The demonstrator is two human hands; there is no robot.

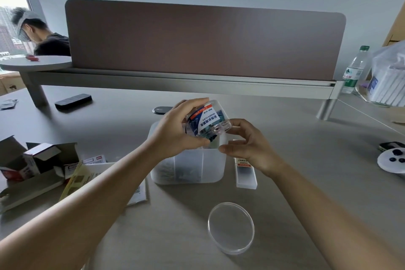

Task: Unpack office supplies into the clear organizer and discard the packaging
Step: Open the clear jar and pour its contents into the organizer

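Fingers [192,105] of my left hand [175,131] wrap the binder-clip tub [208,119], tipped mouth-down directly above the clear organizer [188,169]. Right hand [245,147] loosely curled beside tub, holding nothing. Lid [231,228] on worktop [306,182], nearer me than organizer.

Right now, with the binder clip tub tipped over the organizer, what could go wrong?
1. The binder clip tub is tilted above the far edge of the clear organizer, so clips could spill past its wall onto the desk.
2. The left hand grips the tub while the right hand only steadies it with its fingertips; it may slip.
3. The organizer has compartments; clips may land in one already holding supplies.
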